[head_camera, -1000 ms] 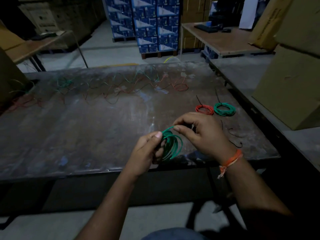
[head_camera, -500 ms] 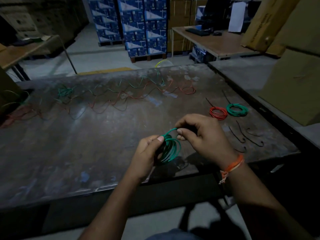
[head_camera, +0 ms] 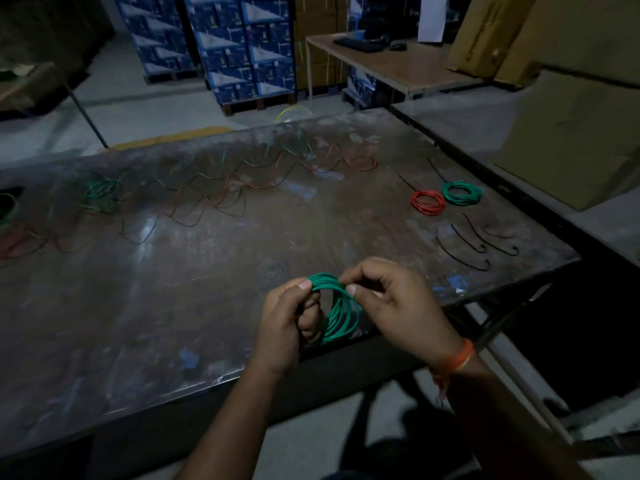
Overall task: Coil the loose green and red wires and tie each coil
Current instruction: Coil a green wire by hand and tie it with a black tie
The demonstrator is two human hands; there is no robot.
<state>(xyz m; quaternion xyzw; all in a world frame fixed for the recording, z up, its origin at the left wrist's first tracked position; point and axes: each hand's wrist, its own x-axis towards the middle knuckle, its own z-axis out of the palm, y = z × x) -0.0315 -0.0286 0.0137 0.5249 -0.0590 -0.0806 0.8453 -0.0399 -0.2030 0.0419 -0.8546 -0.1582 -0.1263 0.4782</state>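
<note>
A green wire coil (head_camera: 341, 315) hangs between both hands above the near edge of the worn table (head_camera: 173, 306). My left hand (head_camera: 287, 323) grips its left side, thumb on top. My right hand (head_camera: 391, 303) pinches the top of the coil between thumb and forefinger. A tied red coil (head_camera: 427, 202) and a tied green coil (head_camera: 462, 192) lie side by side at the right. Loose red and green wires (head_camera: 221, 192) sprawl across the far half of the table. Several black ties (head_camera: 474, 242) lie near the right edge.
A green tangle (head_camera: 100, 195) lies at the far left of the table. Large cardboard boxes (head_camera: 571, 133) stand close on the right. Stacked blue cartons (head_camera: 242, 46) and a wooden desk (head_camera: 398, 64) stand beyond the table.
The view has shifted left, so the table's right corner and the black ties show more fully. Both hands keep hold of the green coil; my right thumb and forefinger have closed in on its top.
</note>
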